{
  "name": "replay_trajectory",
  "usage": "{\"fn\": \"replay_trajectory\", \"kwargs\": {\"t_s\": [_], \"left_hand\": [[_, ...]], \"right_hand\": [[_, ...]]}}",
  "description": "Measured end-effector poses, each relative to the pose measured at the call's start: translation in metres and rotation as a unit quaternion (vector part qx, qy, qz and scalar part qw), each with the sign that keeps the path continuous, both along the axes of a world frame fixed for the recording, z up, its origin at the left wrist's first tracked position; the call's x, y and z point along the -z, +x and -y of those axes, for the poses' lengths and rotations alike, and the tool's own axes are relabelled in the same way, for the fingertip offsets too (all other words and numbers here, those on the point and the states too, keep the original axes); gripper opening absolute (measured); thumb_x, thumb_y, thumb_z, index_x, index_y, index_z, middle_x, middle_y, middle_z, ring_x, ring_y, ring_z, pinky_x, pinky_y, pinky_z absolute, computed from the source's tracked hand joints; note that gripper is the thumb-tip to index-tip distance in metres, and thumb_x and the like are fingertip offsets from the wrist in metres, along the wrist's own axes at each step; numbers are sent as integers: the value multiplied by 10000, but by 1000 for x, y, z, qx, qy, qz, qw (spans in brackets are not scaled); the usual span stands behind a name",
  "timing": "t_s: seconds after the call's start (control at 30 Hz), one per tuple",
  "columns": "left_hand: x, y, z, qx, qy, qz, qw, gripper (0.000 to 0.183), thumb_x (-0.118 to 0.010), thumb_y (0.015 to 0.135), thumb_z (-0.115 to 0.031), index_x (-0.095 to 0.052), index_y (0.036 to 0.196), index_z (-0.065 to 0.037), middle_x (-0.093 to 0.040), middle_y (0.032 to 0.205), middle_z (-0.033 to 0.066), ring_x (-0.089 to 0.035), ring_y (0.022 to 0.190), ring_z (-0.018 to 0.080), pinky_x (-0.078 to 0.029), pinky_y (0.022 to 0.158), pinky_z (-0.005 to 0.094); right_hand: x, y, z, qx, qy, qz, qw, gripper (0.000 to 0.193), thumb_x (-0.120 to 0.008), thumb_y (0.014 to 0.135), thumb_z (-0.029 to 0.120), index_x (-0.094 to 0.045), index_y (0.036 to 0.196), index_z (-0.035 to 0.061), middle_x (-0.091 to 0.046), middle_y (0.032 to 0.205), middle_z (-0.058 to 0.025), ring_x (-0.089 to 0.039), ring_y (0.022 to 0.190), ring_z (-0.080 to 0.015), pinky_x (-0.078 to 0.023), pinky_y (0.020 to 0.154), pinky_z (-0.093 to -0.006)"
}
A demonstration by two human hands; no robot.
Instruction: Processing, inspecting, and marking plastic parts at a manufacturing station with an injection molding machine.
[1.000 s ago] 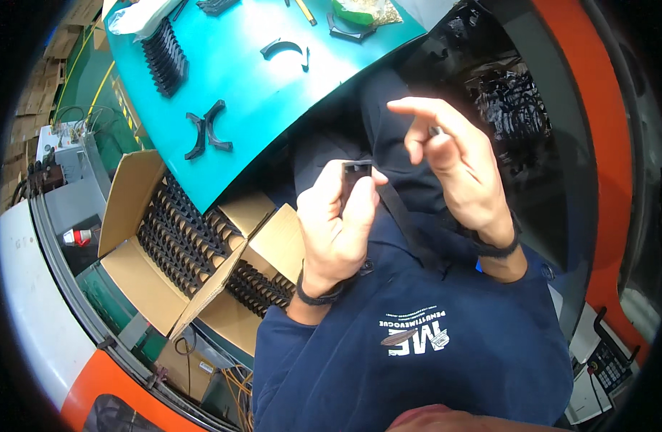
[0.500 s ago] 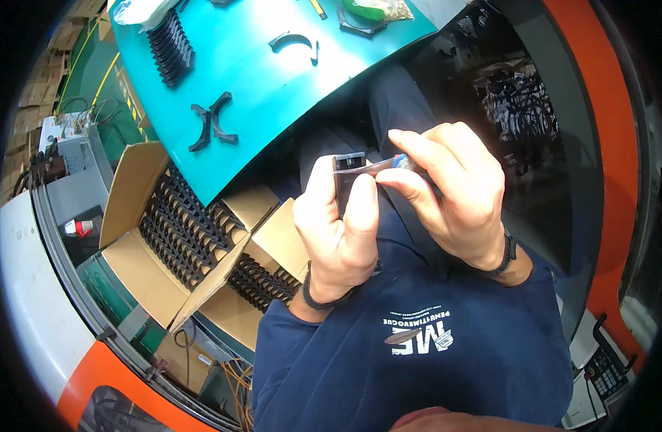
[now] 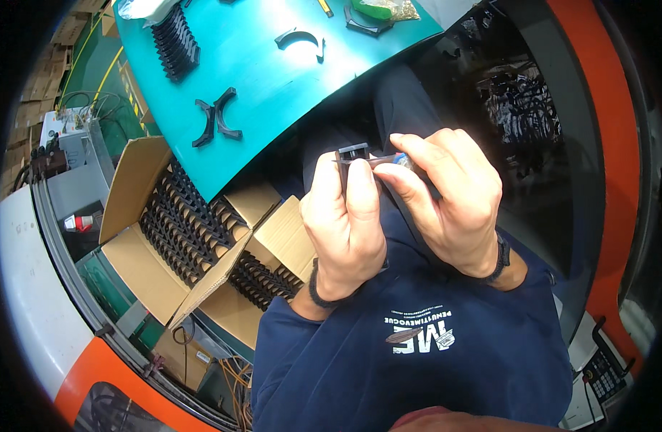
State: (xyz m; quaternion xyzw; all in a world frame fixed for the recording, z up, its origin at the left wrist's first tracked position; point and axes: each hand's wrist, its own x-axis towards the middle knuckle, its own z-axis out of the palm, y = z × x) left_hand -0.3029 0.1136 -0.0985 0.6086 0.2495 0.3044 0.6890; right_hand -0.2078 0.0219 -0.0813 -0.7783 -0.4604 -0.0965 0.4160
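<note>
My left hand (image 3: 349, 234) is closed around a black plastic part (image 3: 353, 150), whose squared end shows above the fingers. The rest of this part is hidden by the hand. In my right hand (image 3: 457, 198), thumb and fingers pinch a thin blade (image 3: 382, 160) with a blue wrapping (image 3: 403, 160) near the fingertips. The blade lies across the top of the black part by my left thumb; whether it touches the part I cannot tell. Both hands are held above my lap, short of the table's near edge.
On the green table (image 3: 273, 93) lie two curved black brackets (image 3: 217, 119), a single one (image 3: 300, 39) and a stacked row (image 3: 175, 47). An open carton (image 3: 147, 270) full of black brackets stands at the left. A bag with small golden pieces (image 3: 403, 9) rests at the far edge.
The black part has tilted slightly in my left hand, and the blade has shifted a little along its top. My right hand keeps its pinch. The view has moved slightly.
</note>
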Motion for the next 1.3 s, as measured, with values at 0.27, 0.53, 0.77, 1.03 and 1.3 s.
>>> {"fn": "replay_trajectory", "kwargs": {"t_s": [0.27, 0.53, 0.77, 1.03, 1.3], "left_hand": [[2, 1, 2, -11, -2, 3, 1000, 193, -494, 990, -109, -569, 925, 57, -591, 710, 43, -513, 611, 63, -402, 546, 214], [2, 2, 3, -19, -6, 0, 1000, 194, -492, 996, -115, -558, 911, 46, -577, 690, 37, -493, 593, 67, -390, 528, 223], [0, 5, 2, -28, -11, -3, 1000, 235, -497, 999, -159, -554, 876, 33, -562, 667, 30, -490, 584, 62, -383, 524, 217], [6, 4, -20, -95, -60, 13, 994, 404, -477, 1018, -275, -562, 746, 12, -500, 611, 1, -421, 507, 40, -289, 479, 196], [22, 9, -38, -86, -3, 9, 996, 436, -451, 1017, -322, -582, 766, 11, -515, 637, 36, -425, 495, 72, -296, 469, 213]], "right_hand": [[0, -6, -1, 20, -8, -19, 1000, 261, -781, 725, 120, -673, 915, -24, -599, 708, -82, -559, 609, -220, -448, 523, -313], [-1, -10, -3, 32, -7, -31, 999, 253, -781, 730, 123, -673, 911, -18, -600, 714, -87, -561, 611, -226, -451, 525, -315], [-1, -13, -4, 43, -11, -54, 998, 255, -783, 735, 123, -674, 915, -21, -602, 717, -90, -569, 620, -233, -460, 544, -323], [3, -6, 8, 59, -29, -132, 989, 227, -783, 756, 75, -675, 930, -22, -587, 701, -104, -565, 624, -243, -445, 566, -332], [24, 1, 37, 113, -75, -190, 972, 176, -740, 809, 94, -674, 926, -19, -609, 747, -135, -588, 676, -272, -455, 614, -340]]}}
